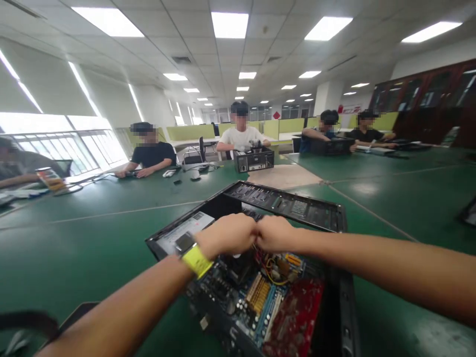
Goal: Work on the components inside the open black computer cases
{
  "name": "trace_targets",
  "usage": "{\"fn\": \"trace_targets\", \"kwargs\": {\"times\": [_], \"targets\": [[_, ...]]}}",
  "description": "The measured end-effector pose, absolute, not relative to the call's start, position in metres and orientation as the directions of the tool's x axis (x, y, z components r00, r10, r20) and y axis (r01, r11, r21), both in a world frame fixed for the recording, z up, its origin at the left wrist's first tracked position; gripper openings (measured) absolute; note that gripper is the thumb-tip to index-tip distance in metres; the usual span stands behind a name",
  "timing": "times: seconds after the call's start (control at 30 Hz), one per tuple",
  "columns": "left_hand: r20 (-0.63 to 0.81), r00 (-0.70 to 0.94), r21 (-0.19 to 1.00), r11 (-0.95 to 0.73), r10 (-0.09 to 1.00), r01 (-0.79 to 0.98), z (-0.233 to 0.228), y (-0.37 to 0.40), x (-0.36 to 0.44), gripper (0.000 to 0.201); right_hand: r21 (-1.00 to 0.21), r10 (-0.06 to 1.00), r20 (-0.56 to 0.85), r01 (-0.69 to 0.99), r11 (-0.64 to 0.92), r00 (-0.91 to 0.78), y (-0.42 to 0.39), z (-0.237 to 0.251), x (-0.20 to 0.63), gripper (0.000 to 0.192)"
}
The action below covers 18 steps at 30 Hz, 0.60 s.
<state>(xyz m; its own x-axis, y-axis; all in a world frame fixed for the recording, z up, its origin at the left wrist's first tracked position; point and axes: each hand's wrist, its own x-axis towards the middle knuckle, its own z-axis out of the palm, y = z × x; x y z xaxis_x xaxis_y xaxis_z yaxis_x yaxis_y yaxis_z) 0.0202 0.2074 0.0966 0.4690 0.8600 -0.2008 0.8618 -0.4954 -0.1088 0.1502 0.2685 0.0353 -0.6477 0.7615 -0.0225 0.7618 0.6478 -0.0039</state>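
An open desktop computer case [342, 218] lies on the green table below my hands. My left hand [232, 234], with a watch and a yellow band at the wrist, is closed over the inside of the case. Knuckle to knuckle with it, my right hand [275, 234] is closed too. Whatever the fingers grip between them is hidden. Coloured wires [274, 275] run just beneath the hands. Nearer to me are the blue motherboard [238, 302], yellowish slots [258, 293] and a dusty red card [295, 317]. A silver labelled box [186, 229] sits in the left corner.
Across the green table [100, 248] several people sit working. One has another computer case [254, 159] in front. Cables and small dark parts [195, 177] lie on the far left side. A dark strap [29, 321] is at the lower left edge.
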Motion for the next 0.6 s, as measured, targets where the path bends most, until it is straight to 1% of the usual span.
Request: {"fn": "trace_targets", "kwargs": {"times": [0.03, 0.07, 0.1, 0.13, 0.17, 0.23, 0.3, 0.37, 0.4, 0.43, 0.5, 0.53, 0.57, 0.6], "targets": [[-0.282, 0.508, -0.107, -0.553, 0.814, 0.826, 0.081, 0.235, 0.017, 0.031, 0.026, 0.769, -0.172, 0.777, 0.629, -0.616, 0.252, 0.035, 0.164, 0.045], [-0.328, 0.533, -0.100, -0.590, 0.780, 0.801, 0.065, 0.258, 0.017, 0.030, 0.038, 0.753, -0.302, 0.782, 0.622, -0.585, 0.237, 0.037, 0.178, 0.050], [-0.367, 0.564, -0.089, -0.631, 0.740, 0.770, 0.050, 0.276, 0.018, 0.029, 0.034, 0.728, -0.388, 0.781, 0.624, -0.564, 0.224, 0.040, 0.192, 0.054], [-0.381, 0.586, -0.081, -0.657, 0.715, 0.750, 0.038, 0.289, 0.019, 0.028, 0.020, 0.705, -0.430, 0.774, 0.632, -0.564, 0.215, 0.045, 0.204, 0.056], [-0.377, 0.595, -0.082, -0.666, 0.710, 0.742, 0.028, 0.298, 0.019, 0.029, 0.005, 0.693, -0.426, 0.765, 0.644, -0.581, 0.208, 0.049, 0.215, 0.055], [-0.349, 0.591, -0.105, -0.657, 0.728, 0.747, 0.017, 0.305, 0.017, 0.036, -0.002, 0.705, -0.348, 0.753, 0.658, -0.618, 0.201, 0.057, 0.230, 0.046], [-0.325, 0.569, -0.131, -0.632, 0.755, 0.764, 0.015, 0.305, 0.012, 0.030, -0.012, 0.716, -0.279, 0.748, 0.664, -0.640, 0.200, 0.058, 0.237, 0.033], [-0.329, 0.558, -0.147, -0.625, 0.762, 0.766, 0.021, 0.303, 0.010, 0.023, -0.042, 0.698, -0.251, 0.728, 0.684, -0.670, 0.202, 0.056, 0.242, 0.023], [-0.373, 0.540, -0.137, -0.621, 0.754, 0.772, 0.025, 0.302, 0.011, 0.026, -0.060, 0.684, -0.247, 0.715, 0.696, -0.687, 0.203, 0.054, 0.245, 0.021], [-0.449, 0.506, -0.110, -0.608, 0.736, 0.786, 0.030, 0.301, 0.012, 0.030, -0.073, 0.672, -0.249, 0.705, 0.705, -0.697, 0.204, 0.053, 0.249, 0.020], [-0.636, 0.410, -0.032, -0.553, 0.654, 0.832, 0.037, 0.302, 0.019, 0.032, -0.075, 0.664, -0.269, 0.703, 0.707, -0.697, 0.209, 0.053, 0.261, 0.019], [-0.712, 0.368, 0.006, -0.518, 0.599, 0.855, 0.038, 0.302, 0.023, 0.028, -0.071, 0.664, -0.288, 0.707, 0.704, -0.690, 0.212, 0.054, 0.268, 0.020], [-0.758, 0.343, 0.035, -0.490, 0.555, 0.871, 0.038, 0.303, 0.028, 0.022, -0.070, 0.661, -0.313, 0.710, 0.701, -0.683, 0.216, 0.056, 0.275, 0.023], [-0.768, 0.343, 0.051, -0.482, 0.541, 0.875, 0.037, 0.303, 0.034, 0.018, -0.069, 0.657, -0.339, 0.714, 0.697, -0.674, 0.221, 0.058, 0.279, 0.027]]}}
